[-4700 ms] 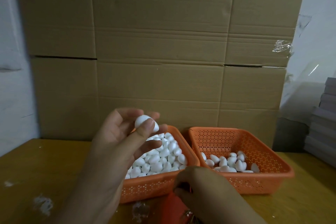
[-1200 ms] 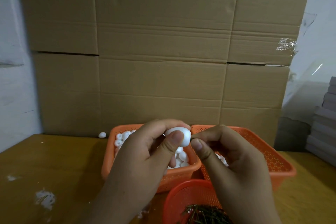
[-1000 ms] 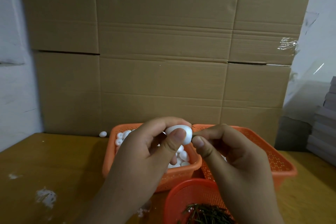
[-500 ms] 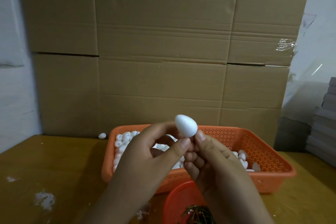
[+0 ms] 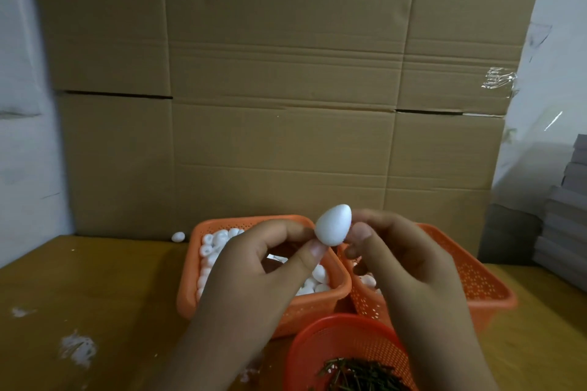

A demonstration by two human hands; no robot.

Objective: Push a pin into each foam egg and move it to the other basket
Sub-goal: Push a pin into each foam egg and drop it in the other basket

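Where the boxes [image 5: 286, 73] back the table [image 5: 79, 289], the left basket [image 5: 317, 305] holds many eggs [image 5: 219, 240], the right basket [image 5: 486, 286] few, the round basket [image 5: 336, 340] pins [image 5: 359, 374]. Left hand [image 5: 251, 276] and right hand [image 5: 406, 267] pinch one egg [image 5: 333, 225] above them.

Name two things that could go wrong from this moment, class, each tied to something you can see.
1. The foam egg is pinched only at its lower end between the left hand and right hand; a loose grip could drop it.
2. One stray egg already lies on the table behind the left basket; another could roll away likewise.
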